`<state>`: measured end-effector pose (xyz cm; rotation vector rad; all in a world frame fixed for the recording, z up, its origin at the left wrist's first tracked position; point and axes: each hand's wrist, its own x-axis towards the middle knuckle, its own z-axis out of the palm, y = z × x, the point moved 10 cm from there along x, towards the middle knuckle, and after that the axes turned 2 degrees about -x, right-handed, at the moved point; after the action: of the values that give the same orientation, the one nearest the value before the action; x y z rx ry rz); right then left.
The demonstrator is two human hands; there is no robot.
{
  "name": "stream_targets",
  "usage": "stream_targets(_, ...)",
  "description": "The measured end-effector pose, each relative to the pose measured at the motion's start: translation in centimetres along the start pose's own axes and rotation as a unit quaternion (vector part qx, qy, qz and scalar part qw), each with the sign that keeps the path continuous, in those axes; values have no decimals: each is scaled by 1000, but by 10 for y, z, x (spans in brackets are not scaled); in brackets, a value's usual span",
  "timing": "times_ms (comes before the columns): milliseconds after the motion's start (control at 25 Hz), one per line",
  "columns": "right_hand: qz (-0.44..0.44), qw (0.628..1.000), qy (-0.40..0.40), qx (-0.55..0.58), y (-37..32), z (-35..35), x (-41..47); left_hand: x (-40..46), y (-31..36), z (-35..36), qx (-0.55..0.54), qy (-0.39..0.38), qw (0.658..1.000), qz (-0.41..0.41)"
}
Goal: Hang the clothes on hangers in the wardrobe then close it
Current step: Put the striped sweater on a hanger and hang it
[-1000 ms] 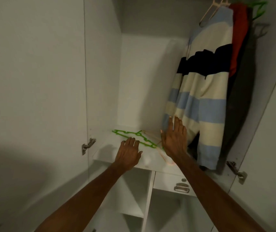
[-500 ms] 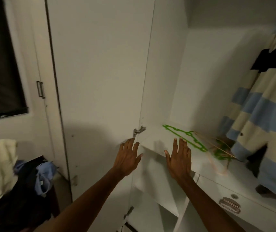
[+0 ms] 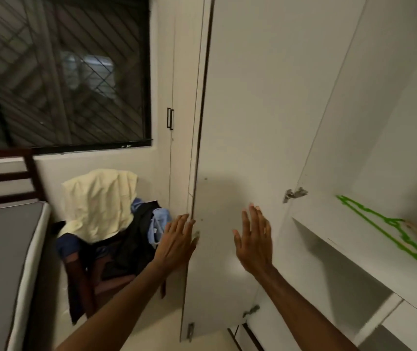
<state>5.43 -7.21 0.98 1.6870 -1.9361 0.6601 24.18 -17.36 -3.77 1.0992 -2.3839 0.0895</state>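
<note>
The wardrobe door (image 3: 253, 122) stands open, so more garments can go in. The clothes (image 3: 101, 206) lie heaped on a chair (image 3: 80, 274) left of the wardrobe, beside the bed (image 3: 2, 249). Lift one garment at a time by the shoulders, then carry it to the green hanger (image 3: 384, 224) lying on the shelf (image 3: 341, 239). Your left hand (image 3: 177, 241) is spread flat and empty at the door's edge; contact cannot be told. Your right hand (image 3: 254, 239) is likewise spread, holding nothing.

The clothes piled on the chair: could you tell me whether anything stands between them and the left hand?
Nothing visible does. The left hand is open at the wardrobe door edge, and the clothes on the chair lie just beyond it across open space.
</note>
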Motion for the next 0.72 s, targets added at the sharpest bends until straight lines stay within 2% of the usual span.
stream_targets(120,-111,993,12,37,-83,20,10,-21,-68,-12,21,8,999,-49)
stream_targets(240,-169,984,0,63,-155,44,24,-34,-127,-27,44,17,995,-84)
stream_targets(440,-147,984,-46,93,-240,97,61,-46,-225,-54,74,25,988,-131)
stream_targets(720,-128,980,-104,116,-312,161,92,-76,-319,-61,77,2,980,-185)
